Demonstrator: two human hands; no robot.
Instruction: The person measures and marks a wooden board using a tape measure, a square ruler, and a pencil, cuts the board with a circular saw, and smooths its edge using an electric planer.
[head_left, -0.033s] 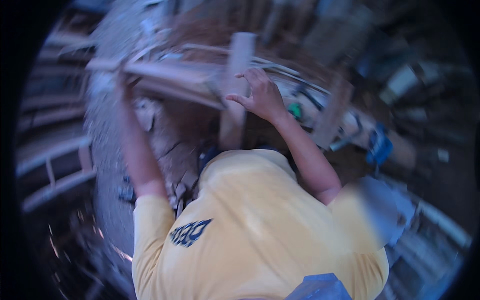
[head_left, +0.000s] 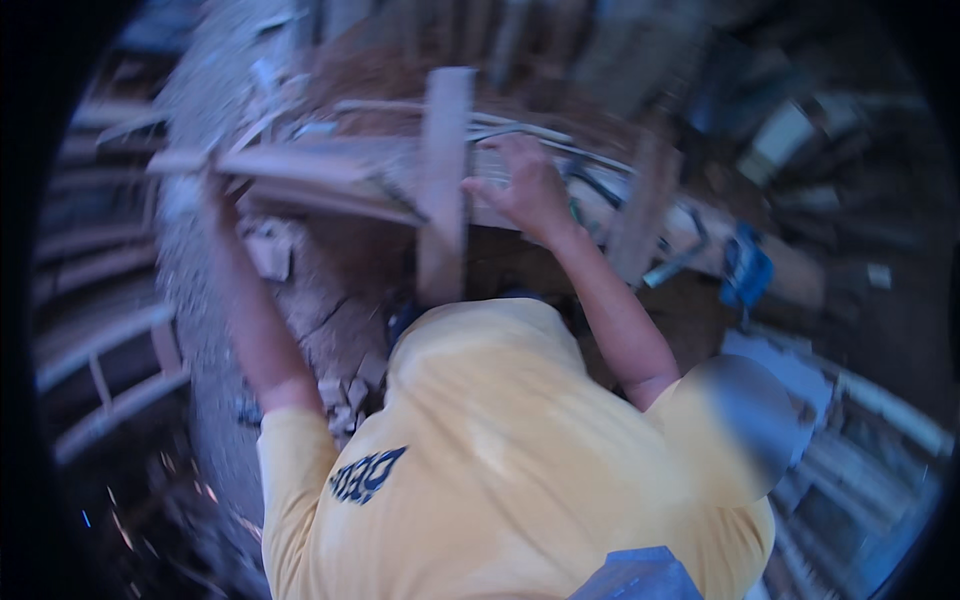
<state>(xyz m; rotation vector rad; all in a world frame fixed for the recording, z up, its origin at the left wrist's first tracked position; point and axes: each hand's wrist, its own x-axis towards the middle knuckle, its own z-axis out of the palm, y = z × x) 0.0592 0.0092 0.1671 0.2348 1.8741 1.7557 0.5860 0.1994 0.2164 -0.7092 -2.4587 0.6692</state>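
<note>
At the far left my left hand (head_left: 217,190), smeared by motion, is closed round the end of a long wooden board (head_left: 310,165). That board slants across the bench toward the middle. A pale wooden plank (head_left: 446,150) crosses the bench, pointing away from my body. Just right of this plank my right hand (head_left: 528,190) is raised, thumb and fingers apart, with nothing in it. Its thumb tip appears beside the plank's right edge; whether they touch I cannot tell.
A second short plank (head_left: 645,205) lies farther right, near a blue tool (head_left: 745,270). Broken rubble (head_left: 268,245) is heaped on the ground inside my left arm. Wooden framing (head_left: 110,365) stands at the left, with orange streaks of light below it.
The whole scene has shifted slightly left in the view. My right hand's fingers, earlier over the plank, now show just right of it. My left hand stays on the board.
</note>
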